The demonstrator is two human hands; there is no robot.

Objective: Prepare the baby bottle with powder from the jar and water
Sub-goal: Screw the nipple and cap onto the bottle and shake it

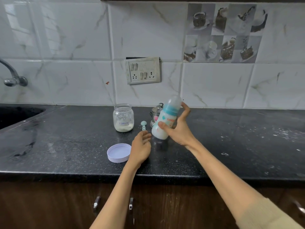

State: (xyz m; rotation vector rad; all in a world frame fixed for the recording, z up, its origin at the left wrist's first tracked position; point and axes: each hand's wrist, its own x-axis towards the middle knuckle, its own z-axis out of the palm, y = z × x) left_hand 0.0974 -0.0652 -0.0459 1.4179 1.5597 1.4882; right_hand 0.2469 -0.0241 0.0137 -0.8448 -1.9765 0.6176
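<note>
The baby bottle (165, 119), capped and milky inside, is tilting above the counter (66, 146), the right hand (177, 129) gripping its body. She looks to be shaking the mix. The left hand (142, 147) is lying relaxed, holding nothing, just near of the scoop (143, 125). Left of that are the open jar (123, 117) and, nearer, its lid (118, 152). Next, I'd guess: set the bottle upright.
</note>
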